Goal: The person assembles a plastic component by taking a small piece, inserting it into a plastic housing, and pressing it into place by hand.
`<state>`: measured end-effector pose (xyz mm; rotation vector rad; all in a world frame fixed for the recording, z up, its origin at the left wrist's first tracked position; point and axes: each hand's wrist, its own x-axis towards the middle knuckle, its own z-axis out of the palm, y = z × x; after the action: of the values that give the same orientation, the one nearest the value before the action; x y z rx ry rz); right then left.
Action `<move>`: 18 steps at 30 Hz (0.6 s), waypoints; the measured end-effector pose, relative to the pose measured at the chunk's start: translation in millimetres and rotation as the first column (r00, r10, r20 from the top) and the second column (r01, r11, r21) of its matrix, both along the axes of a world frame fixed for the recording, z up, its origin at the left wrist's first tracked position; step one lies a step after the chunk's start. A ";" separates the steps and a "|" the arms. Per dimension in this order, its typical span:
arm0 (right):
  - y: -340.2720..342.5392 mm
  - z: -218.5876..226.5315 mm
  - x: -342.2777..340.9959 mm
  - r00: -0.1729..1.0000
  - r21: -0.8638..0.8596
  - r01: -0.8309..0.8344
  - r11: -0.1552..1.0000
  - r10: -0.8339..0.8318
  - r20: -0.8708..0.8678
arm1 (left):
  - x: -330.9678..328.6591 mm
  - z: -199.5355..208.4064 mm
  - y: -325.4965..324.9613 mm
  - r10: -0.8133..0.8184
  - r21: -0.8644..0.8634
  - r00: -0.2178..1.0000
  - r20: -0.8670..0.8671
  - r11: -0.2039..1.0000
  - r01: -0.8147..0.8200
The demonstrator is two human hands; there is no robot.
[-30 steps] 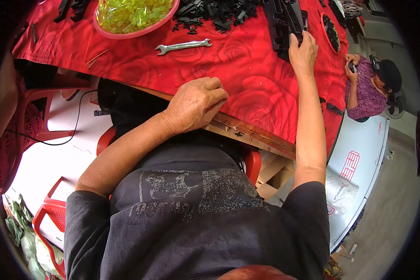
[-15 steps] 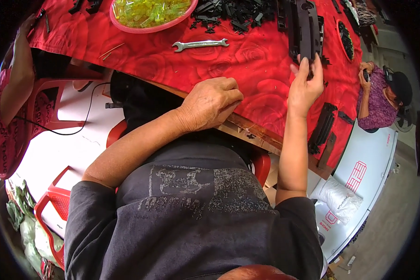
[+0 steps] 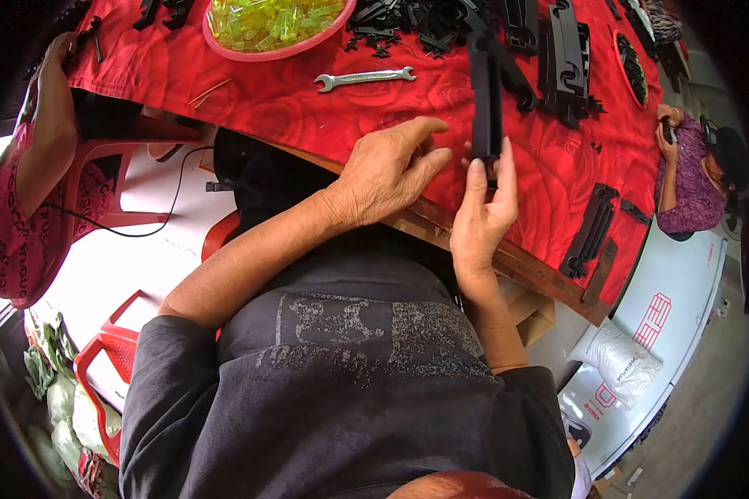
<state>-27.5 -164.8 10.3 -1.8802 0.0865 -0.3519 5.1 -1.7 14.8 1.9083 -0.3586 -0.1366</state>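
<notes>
My right hand (image 3: 484, 212) grips the lower end of a long black plastic part (image 3: 487, 104), which stands away from me over the red cloth. The part is slotted along its length and has a hooked far end. My left hand (image 3: 391, 170) is just left of it, above the table's near edge, with thumb and index finger apart and nothing visible between them. Its other fingers are partly hidden. Similar long black parts (image 3: 567, 58) lie in a cluster at the far right.
A pink-rimmed bowl (image 3: 279, 56) of yellow translucent pieces stands at the back, beside a heap of small black pieces (image 3: 408, 23). A wrench (image 3: 366, 78) lies nearer. More black parts (image 3: 592, 229) rest at the right edge. Other people sit left and right.
My right hand has come left and nearer, bringing a long black part away from the cluster. My left hand has opened its thumb and index finger and shifted slightly. The view has moved a little.
</notes>
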 end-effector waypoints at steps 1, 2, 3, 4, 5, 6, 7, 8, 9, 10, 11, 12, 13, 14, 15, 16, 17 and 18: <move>2.1 0.4 -4.8 1.000 -0.100 -0.014 0.995 0.015 0.003 | 2.4 4.1 -0.2 0.000 0.002 1.000 -0.001 1.000 0.000; 9.0 2.2 -10.5 0.998 0.013 -0.025 1.000 0.026 -0.051 | 4.6 7.1 -1.9 0.011 -0.071 0.998 -0.058 0.997 -0.015; 11.9 -4.5 -13.3 0.998 0.042 -0.057 0.997 0.058 -0.016 | 6.0 8.8 -4.1 0.016 -0.144 0.993 -0.117 0.989 -0.033; 14.5 -5.2 -17.5 0.995 0.024 -0.097 0.995 0.097 0.001 | 6.4 3.9 -6.8 0.019 -0.193 0.993 -0.118 0.980 -0.042; 16.0 -5.2 -21.1 0.991 0.006 -0.136 0.991 0.136 0.017 | 6.6 3.0 -7.1 0.018 -0.192 0.993 -0.119 0.981 -0.041; 13.8 -10.6 -19.2 0.985 -0.032 -0.159 0.987 0.161 0.058 | 7.0 2.6 -7.3 0.030 -0.149 0.992 -0.126 0.988 -0.049; 9.8 -10.8 -19.5 0.985 -0.032 -0.158 0.987 0.160 0.057 | 7.3 2.6 -7.4 0.042 -0.105 0.990 -0.132 0.993 -0.056; 6.6 -8.5 -19.4 0.976 -0.032 -0.206 0.978 0.208 0.063 | 7.6 3.7 -7.2 0.041 -0.105 0.990 -0.133 0.993 -0.055; 5.6 -4.9 -18.7 0.964 -0.032 -0.255 0.966 0.257 0.069 | 8.3 4.9 -7.3 0.082 -0.059 0.984 -0.157 0.994 -0.092; 10.0 1.9 -18.4 0.977 0.065 -0.214 0.975 0.213 0.014 | 8.8 5.7 -7.5 0.124 -0.013 0.976 -0.178 0.992 -0.128; 8.8 3.4 -16.3 0.977 0.066 -0.213 0.975 0.213 0.014 | 9.4 5.9 -7.6 0.124 -0.011 0.976 -0.179 0.992 -0.128; 5.8 4.2 -12.6 0.978 0.159 -0.196 0.968 0.205 -0.047 | 9.9 6.4 -7.8 0.121 0.029 0.980 -0.156 0.993 -0.118; 3.5 5.1 -8.6 0.973 0.249 -0.171 0.953 0.203 -0.109 | 10.2 6.6 -8.0 0.118 0.070 0.984 -0.133 0.992 -0.109; 2.9 6.8 -4.4 0.973 0.248 -0.164 0.955 0.198 -0.120 | 9.9 4.8 -8.3 0.119 0.071 0.984 -0.133 0.991 -0.111; 2.5 8.1 1.5 0.973 0.248 -0.164 0.955 0.198 -0.119 | 9.6 1.3 -9.0 0.116 0.085 0.990 -0.081 0.990 -0.109; 2.2 8.9 9.1 0.989 0.170 -0.113 0.979 0.127 -0.073 | 9.2 -1.7 -9.3 0.113 0.100 0.993 -0.029 0.989 -0.109; 1.3 9.0 19.1 0.998 0.094 -0.058 0.994 0.060 -0.022 | 8.9 -3.5 -8.8 0.114 0.101 0.993 -0.028 0.989 -0.111; -6.6 9.5 35.5 0.994 -0.099 -0.018 0.995 0.028 0.102 | 8.7 -4.8 -9.1 0.110 0.104 0.994 0.002 0.988 -0.110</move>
<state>8.0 -171.4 19.9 -1.9541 -0.0228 -0.4442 13.8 -10.8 10.1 2.0260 -0.2466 -0.0869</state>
